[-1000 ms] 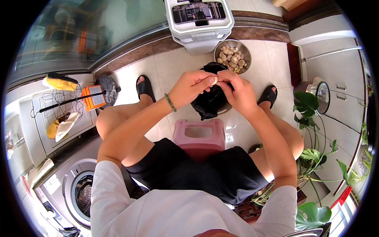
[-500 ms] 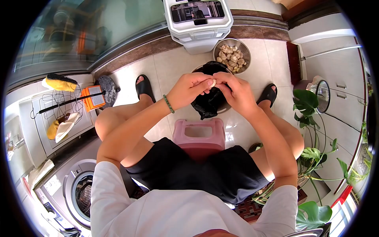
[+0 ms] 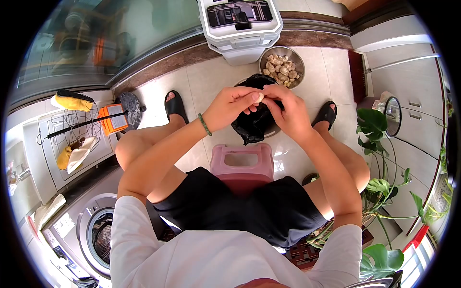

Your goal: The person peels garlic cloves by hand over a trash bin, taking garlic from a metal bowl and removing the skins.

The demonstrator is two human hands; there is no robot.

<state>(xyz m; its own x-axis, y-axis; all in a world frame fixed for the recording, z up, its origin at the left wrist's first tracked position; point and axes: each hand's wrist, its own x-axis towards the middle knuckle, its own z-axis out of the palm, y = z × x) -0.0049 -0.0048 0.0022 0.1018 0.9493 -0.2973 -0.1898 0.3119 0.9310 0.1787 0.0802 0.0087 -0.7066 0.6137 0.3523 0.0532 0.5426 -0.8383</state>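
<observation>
- A small pale clove [image 3: 260, 98] sits at the fingertips where the two hands meet, above the black bag and touching the left thumb.
- The left hand [image 3: 235, 106], green beaded bracelet [image 3: 205, 125] at its wrist, pinches the clove between thumb and curled forefinger, with barely any gap beyond the clove's own width; the other fingers fold in underneath.
- The right hand [image 3: 289, 109] comes in from the other side, thumb and forefinger bent close together at the clove's right edge; whether they grip it or merely touch it, I cannot tell.
- Below the forearms, a pink stool [image 3: 219, 165] stands on the tiled floor between the legs.
- Directly under the hands, the black bag [image 3: 253, 128] lines a round bin and drapes over its near rim.
- Just beyond the bin, a metal bowl [image 3: 299, 59] holds garlic bulbs [image 3: 283, 68].
- Farther off, left of the bowl, a white container [image 3: 244, 42] has a phone [image 3: 239, 13] lying on top.
</observation>
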